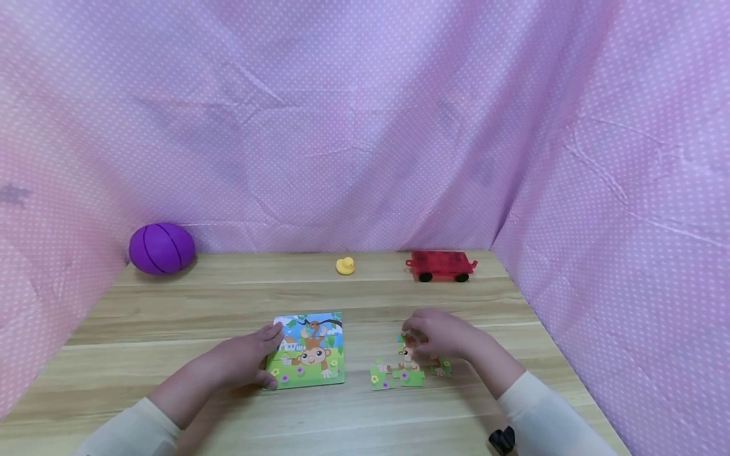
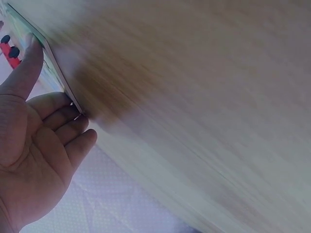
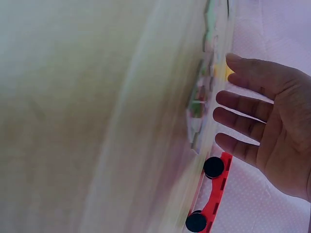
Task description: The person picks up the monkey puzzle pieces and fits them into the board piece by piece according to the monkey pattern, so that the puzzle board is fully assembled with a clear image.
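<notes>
My left hand rests against the left edge of a square puzzle board printed with a hanging monkey. In the left wrist view its thumb lies on the board's face near one corner, and the loosely bent fingers touch the other corner. Over several jigsaw pieces, which show parts of a monkey and green grass, hovers my right hand. Its fingers are spread and slightly bent in the right wrist view, and I see nothing held between them. The hand hides part of the pieces in the head view.
A purple ball sits at the table's back left corner. Along the back edge stand a small yellow duck and a red toy wagon with black wheels. Pink dotted cloth encloses the wooden table at the back and sides.
</notes>
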The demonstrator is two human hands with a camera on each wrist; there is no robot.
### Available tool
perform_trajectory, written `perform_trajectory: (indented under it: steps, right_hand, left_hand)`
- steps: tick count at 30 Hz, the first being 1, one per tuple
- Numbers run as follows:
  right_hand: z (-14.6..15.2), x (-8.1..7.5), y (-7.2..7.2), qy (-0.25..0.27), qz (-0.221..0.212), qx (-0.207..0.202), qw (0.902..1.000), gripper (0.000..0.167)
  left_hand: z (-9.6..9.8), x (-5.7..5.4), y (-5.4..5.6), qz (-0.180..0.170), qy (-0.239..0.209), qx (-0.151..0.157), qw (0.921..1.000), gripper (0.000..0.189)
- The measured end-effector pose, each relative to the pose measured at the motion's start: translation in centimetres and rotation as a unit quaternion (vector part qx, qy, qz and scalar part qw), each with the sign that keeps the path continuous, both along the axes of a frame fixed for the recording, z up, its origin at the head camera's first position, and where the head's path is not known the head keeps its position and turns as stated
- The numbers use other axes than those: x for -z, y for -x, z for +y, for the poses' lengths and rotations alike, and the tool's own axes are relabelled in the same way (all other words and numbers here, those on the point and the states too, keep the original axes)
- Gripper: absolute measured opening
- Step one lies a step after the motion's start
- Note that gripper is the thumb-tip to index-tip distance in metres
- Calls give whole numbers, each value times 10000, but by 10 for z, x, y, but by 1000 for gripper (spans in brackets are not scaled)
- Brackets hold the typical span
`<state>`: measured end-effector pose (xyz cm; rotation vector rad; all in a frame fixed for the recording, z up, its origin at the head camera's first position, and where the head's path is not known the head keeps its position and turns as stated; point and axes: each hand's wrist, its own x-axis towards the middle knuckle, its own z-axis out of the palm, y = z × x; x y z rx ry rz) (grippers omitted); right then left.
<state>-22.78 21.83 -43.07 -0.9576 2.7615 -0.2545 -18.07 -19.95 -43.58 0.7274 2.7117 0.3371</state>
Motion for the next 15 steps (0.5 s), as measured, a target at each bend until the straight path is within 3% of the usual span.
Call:
perform_trajectory:
  steps: [9,15]
  right_hand:
    - [0,10,-3,-5,705,-678,9952,23]
    - [-2,11,-3,-91,761,-615,9952,25]
  left_hand:
    - [0,2,1,-5,25,-28,10000,97]
    - [-1,3,0,-34,40,-105,9999,97]
